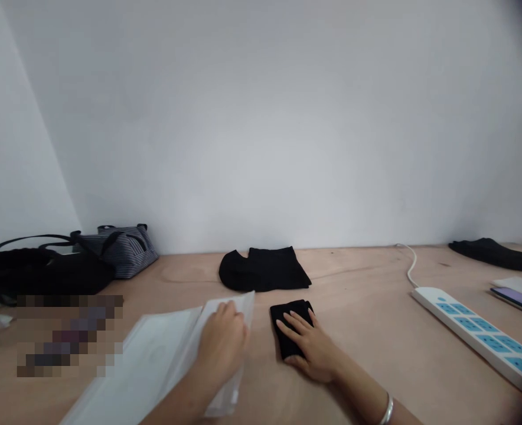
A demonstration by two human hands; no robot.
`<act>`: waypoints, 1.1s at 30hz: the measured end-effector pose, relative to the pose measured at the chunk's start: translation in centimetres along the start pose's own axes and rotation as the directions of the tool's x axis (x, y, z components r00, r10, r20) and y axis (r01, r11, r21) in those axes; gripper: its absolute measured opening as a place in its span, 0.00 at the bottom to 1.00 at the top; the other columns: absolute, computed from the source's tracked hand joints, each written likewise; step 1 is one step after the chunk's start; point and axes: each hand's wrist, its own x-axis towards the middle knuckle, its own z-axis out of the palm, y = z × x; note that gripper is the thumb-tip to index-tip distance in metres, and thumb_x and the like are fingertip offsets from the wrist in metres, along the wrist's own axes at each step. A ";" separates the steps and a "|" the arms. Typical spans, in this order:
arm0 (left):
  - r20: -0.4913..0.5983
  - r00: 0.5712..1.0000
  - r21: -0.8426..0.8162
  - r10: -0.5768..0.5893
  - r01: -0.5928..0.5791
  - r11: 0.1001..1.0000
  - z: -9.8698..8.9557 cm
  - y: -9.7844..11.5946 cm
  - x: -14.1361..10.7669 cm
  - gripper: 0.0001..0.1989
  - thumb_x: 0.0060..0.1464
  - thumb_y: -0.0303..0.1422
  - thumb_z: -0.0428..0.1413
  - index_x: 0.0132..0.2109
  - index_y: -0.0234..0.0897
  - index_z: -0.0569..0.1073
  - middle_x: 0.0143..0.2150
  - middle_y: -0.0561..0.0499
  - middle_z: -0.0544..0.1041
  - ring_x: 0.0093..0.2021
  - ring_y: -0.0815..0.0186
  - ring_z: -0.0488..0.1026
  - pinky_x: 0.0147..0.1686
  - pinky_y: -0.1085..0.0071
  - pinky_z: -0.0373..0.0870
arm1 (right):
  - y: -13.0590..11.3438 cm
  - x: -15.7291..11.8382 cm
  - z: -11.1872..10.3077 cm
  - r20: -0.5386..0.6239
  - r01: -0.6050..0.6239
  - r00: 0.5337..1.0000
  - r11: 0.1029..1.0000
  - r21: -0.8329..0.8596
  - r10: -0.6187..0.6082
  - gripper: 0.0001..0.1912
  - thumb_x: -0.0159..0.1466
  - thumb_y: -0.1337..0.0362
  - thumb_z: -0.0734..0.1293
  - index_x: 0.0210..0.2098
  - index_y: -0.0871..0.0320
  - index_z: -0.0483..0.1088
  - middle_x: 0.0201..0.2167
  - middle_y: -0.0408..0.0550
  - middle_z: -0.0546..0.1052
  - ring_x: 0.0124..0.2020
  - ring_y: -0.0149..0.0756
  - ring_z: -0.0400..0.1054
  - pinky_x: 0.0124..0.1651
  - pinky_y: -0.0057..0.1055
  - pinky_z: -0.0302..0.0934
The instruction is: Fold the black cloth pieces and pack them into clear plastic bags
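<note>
My left hand (225, 336) is closed with curled fingers on the edge of a translucent white plastic bag (238, 307). More plastic bags (141, 348) lie flat on the table beneath and to the left of it. To the right, my right hand (312, 348) rests flat with fingers spread over a small folded black cloth (283, 316). A silver bangle (387, 409) circles my right wrist. Farther back, a larger black fabric piece (265, 270) with a rounded left end lies flat near the wall.
A white power strip (478, 336) with blue sockets lies on the right, its cable (411, 265) running to the wall. Beyond it are a phone (520, 301) and more black fabric (500, 255). A striped bag (130, 251) and a black bag (43, 271) stand at the left.
</note>
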 end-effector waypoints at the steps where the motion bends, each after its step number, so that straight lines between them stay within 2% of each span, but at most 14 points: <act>1: 0.027 1.000 -0.080 0.005 -0.002 0.997 1.4 1.0 0.3 0.13 0.52 0.28 0.43 0.29 0.35 0.72 0.35 0.44 0.70 0.41 0.55 0.65 0.38 0.62 0.61 | -0.1 0.1 0.3 -0.013 -0.023 1.000 1.000 -0.009 0.023 0.34 0.60 0.48 0.58 0.61 0.49 0.44 0.62 0.51 0.50 0.62 0.47 0.38 0.58 0.56 0.25; 3: 0.056 0.998 -0.119 -0.015 0.021 0.993 4.2 2.4 0.8 0.12 0.51 0.27 0.45 0.28 0.34 0.72 0.33 0.44 0.70 0.39 0.57 0.66 0.37 0.63 0.61 | -0.1 0.2 0.6 -0.031 -0.072 0.997 0.997 -0.016 0.072 0.31 0.62 0.49 0.55 0.61 0.49 0.44 0.62 0.50 0.50 0.62 0.45 0.39 0.58 0.55 0.25; 5: 0.062 0.998 -0.149 -0.032 0.040 0.988 6.2 3.0 1.3 0.12 0.52 0.27 0.45 0.29 0.34 0.72 0.34 0.45 0.71 0.39 0.58 0.67 0.37 0.64 0.61 | -0.2 0.3 0.7 -0.046 -0.116 0.992 0.993 -0.008 0.115 0.29 0.63 0.50 0.52 0.62 0.51 0.43 0.62 0.49 0.50 0.62 0.43 0.39 0.59 0.54 0.25; 9: 0.062 0.997 -0.219 -0.050 0.062 0.974 8.3 2.6 1.8 0.13 0.55 0.28 0.44 0.29 0.35 0.72 0.34 0.46 0.71 0.39 0.61 0.67 0.38 0.67 0.61 | -0.6 0.5 0.9 -0.094 -0.172 0.980 0.985 0.028 0.174 0.28 0.64 0.51 0.49 0.62 0.52 0.42 0.62 0.46 0.49 0.62 0.42 0.38 0.60 0.52 0.26; 13: 0.077 0.996 -0.289 -0.051 0.071 0.955 9.0 2.0 1.8 0.13 0.55 0.27 0.44 0.28 0.36 0.71 0.34 0.47 0.71 0.38 0.63 0.67 0.38 0.70 0.61 | -2.1 0.7 1.6 -0.148 -0.154 0.977 0.988 0.031 0.156 0.28 0.65 0.51 0.49 0.62 0.52 0.41 0.62 0.46 0.49 0.62 0.42 0.38 0.60 0.50 0.26; 17: 0.097 0.995 -0.352 -0.021 0.054 0.934 9.2 1.6 1.7 0.12 0.53 0.24 0.45 0.28 0.37 0.70 0.35 0.50 0.71 0.38 0.65 0.67 0.39 0.73 0.61 | -3.5 0.9 1.5 -0.111 -0.086 0.990 0.996 0.032 0.089 0.31 0.63 0.47 0.49 0.62 0.52 0.42 0.62 0.49 0.49 0.62 0.45 0.37 0.59 0.52 0.25; 19: 0.100 0.995 -0.377 -0.013 0.050 0.925 9.0 1.5 1.5 0.11 0.53 0.24 0.45 0.27 0.37 0.69 0.35 0.50 0.71 0.38 0.66 0.67 0.38 0.73 0.61 | -3.5 1.0 0.6 -0.039 -0.070 0.997 0.996 0.055 0.072 0.32 0.63 0.45 0.48 0.62 0.52 0.44 0.62 0.52 0.49 0.62 0.46 0.39 0.58 0.53 0.30; 21: 0.096 0.995 -0.397 -0.011 0.048 0.916 8.8 1.4 1.4 0.12 0.53 0.24 0.45 0.27 0.37 0.69 0.34 0.50 0.70 0.38 0.66 0.68 0.38 0.73 0.61 | -3.1 1.2 -0.5 0.043 -0.055 0.998 0.995 0.082 0.052 0.29 0.64 0.47 0.44 0.60 0.50 0.49 0.61 0.52 0.52 0.61 0.46 0.44 0.56 0.54 0.38; 23: 0.086 0.996 -0.414 -0.013 0.048 0.909 8.6 1.4 1.3 0.12 0.53 0.24 0.44 0.27 0.37 0.68 0.34 0.51 0.70 0.38 0.66 0.68 0.38 0.73 0.61 | -2.4 1.6 -1.4 0.057 -0.030 0.998 0.997 0.069 0.026 0.26 0.64 0.48 0.45 0.56 0.47 0.57 0.59 0.51 0.58 0.58 0.46 0.51 0.54 0.54 0.41; 25: 0.075 0.997 -0.429 -0.021 0.051 0.902 8.5 1.5 1.2 0.11 0.53 0.24 0.44 0.27 0.37 0.68 0.34 0.51 0.70 0.38 0.66 0.68 0.38 0.72 0.61 | -1.8 2.1 -1.7 -0.003 0.018 1.000 0.999 0.033 -0.018 0.23 0.61 0.46 0.53 0.52 0.44 0.63 0.57 0.49 0.61 0.56 0.47 0.53 0.55 0.54 0.38; 27: 0.063 0.998 -0.445 -0.030 0.055 0.894 8.6 1.5 1.2 0.11 0.52 0.25 0.45 0.27 0.37 0.68 0.34 0.51 0.70 0.38 0.66 0.68 0.38 0.72 0.61 | -1.2 2.6 -1.6 -0.038 0.045 0.998 0.999 0.027 -0.044 0.27 0.55 0.43 0.60 0.52 0.43 0.62 0.58 0.48 0.59 0.57 0.49 0.50 0.56 0.56 0.30; 30: 0.041 0.998 -0.477 -0.041 0.056 0.877 8.7 1.4 1.2 0.10 0.52 0.25 0.45 0.27 0.37 0.68 0.34 0.50 0.70 0.37 0.65 0.68 0.38 0.71 0.62 | -0.6 3.1 -1.0 0.036 0.017 0.999 0.996 0.092 -0.020 0.34 0.52 0.40 0.60 0.56 0.41 0.56 0.61 0.47 0.54 0.60 0.52 0.42 0.54 0.61 0.22; 33: 0.005 0.999 -0.518 -0.053 0.048 0.854 8.8 1.4 1.5 0.12 0.54 0.26 0.42 0.28 0.37 0.68 0.37 0.49 0.70 0.39 0.66 0.68 0.40 0.71 0.63 | -0.6 3.4 -0.6 0.088 -0.022 0.996 0.992 0.123 0.011 0.34 0.52 0.40 0.60 0.56 0.40 0.55 0.61 0.47 0.52 0.61 0.53 0.39 0.52 0.63 0.19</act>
